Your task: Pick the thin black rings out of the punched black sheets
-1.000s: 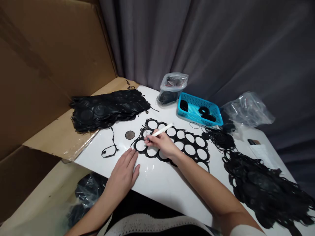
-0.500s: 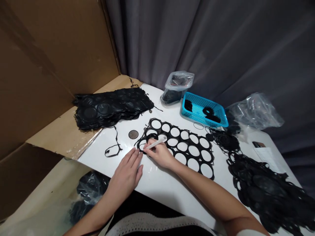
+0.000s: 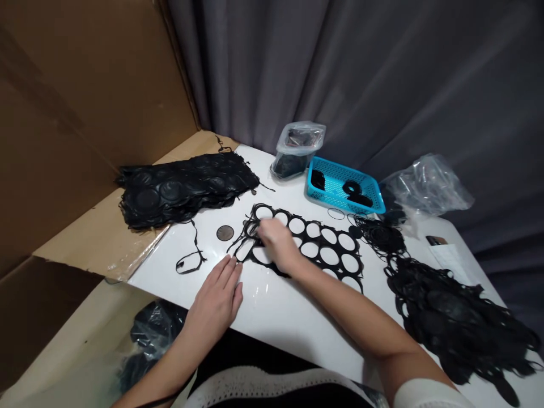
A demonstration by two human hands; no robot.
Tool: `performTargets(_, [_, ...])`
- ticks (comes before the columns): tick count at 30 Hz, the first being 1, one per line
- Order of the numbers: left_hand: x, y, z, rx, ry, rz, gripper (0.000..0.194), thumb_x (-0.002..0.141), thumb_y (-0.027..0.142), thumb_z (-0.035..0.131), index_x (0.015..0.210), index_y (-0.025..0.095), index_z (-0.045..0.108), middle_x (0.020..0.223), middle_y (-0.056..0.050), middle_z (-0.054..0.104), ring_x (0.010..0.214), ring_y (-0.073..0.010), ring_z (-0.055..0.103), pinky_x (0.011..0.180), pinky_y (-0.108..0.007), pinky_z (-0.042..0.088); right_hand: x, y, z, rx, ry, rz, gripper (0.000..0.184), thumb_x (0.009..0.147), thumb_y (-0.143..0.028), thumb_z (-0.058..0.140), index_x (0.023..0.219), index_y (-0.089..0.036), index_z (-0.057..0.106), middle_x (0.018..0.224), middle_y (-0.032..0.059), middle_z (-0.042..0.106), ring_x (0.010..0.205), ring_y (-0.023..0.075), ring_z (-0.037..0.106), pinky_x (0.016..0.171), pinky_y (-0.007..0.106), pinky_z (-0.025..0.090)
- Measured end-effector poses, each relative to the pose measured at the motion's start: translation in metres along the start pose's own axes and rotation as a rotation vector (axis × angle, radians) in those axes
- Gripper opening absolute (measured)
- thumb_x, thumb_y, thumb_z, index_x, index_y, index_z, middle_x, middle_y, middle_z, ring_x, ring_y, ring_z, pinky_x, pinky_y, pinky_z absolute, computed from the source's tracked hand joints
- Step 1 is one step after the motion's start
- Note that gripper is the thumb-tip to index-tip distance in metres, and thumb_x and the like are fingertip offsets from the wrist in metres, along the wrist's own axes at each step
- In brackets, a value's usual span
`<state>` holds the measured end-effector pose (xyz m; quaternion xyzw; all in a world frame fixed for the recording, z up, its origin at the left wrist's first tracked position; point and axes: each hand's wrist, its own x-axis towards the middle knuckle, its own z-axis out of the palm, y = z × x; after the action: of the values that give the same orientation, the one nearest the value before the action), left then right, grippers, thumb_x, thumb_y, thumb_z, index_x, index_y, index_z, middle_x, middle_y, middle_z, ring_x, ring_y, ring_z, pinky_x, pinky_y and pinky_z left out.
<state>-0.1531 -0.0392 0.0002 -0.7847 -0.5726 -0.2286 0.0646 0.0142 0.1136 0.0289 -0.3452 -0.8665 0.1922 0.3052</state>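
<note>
A black rubber sheet (image 3: 322,232) with rows of large round holes lies flat on the white table. My left hand (image 3: 216,294) rests palm down, fingers stretched out, its fingertips at the sheet's near left corner. Over the sheet's left part is my right hand (image 3: 278,243), its fingers closed and smeared by motion. The white pen-shaped tool it held in the earlier frames is hidden now. Beside the fingers, the rubber is drawn out of shape, and the corner hole looks narrow and slanted. A dark round disc (image 3: 225,233) lies just left of the sheet.
A stack of black rubber sheets (image 3: 187,187) lies at the back left, by a cardboard wall (image 3: 85,85). Farther back stand a clear bag (image 3: 295,150) and a blue basket (image 3: 331,201) with black rings. Black rubber scraps (image 3: 459,317) are heaped at right.
My right hand dipped to the corner hole with the white tool, then moved up and away, pulling the rubber out of shape. My left hand has stayed at the corner.
</note>
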Motion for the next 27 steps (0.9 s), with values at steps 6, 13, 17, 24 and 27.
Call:
performTargets(6, [0.004,-0.006,-0.005,-0.037,0.012,-0.016,0.031,0.098,0.022,0.047,0.126,0.012,0.059,0.128,-0.017,0.064,0.126,-0.0324,0.056,0.104,-0.049,0.051,0.017,0.064,-0.052,0.426,0.326,0.581,0.027,0.085,-0.041,0.063,0.073,-0.022,0.048,0.072,0.0005,0.059,0.067,0.0163,0.059,0.059,0.027,0.05])
performTargets(13, [0.026,0.031,0.0,-0.206,-0.069,0.122,0.036,0.1,0.024,0.047,0.133,0.012,0.055,0.137,-0.016,0.059,0.131,-0.0293,0.054,0.108,-0.045,0.048,-0.041,0.037,-0.057,1.015,0.064,0.749,0.042,0.072,-0.048,0.079,0.077,-0.021,0.047,0.083,0.0018,0.064,0.078,0.017,0.07,0.06,0.025,0.056])
performTargets(17, [0.031,0.048,0.013,-0.221,-0.132,0.196,0.04,0.101,0.026,0.047,0.138,0.013,0.054,0.14,-0.016,0.059,0.136,-0.0301,0.05,0.109,-0.045,0.048,-0.067,0.018,-0.056,0.904,-0.147,0.656,0.031,0.086,-0.045,0.067,0.081,-0.021,0.048,0.084,0.0006,0.065,0.078,0.0151,0.066,0.075,0.032,0.054])
performTargets(24, [0.031,0.047,0.018,-0.201,-0.135,0.192,0.04,0.101,0.026,0.046,0.138,0.012,0.055,0.142,-0.017,0.058,0.138,-0.0303,0.048,0.111,-0.047,0.046,-0.084,0.003,-0.054,0.465,-0.188,0.477,0.021,0.092,-0.03,0.056,0.075,-0.021,0.048,0.08,-0.0016,0.056,0.075,0.0152,0.052,0.07,0.029,0.042])
performTargets(27, [0.031,0.047,0.018,-0.188,-0.129,0.205,0.039,0.101,0.025,0.047,0.136,0.01,0.055,0.14,-0.018,0.058,0.138,-0.0308,0.049,0.111,-0.046,0.047,-0.084,0.001,-0.049,0.43,-0.167,0.446,0.021,0.091,-0.028,0.056,0.074,-0.021,0.047,0.081,-0.0013,0.055,0.076,0.0155,0.051,0.072,0.029,0.041])
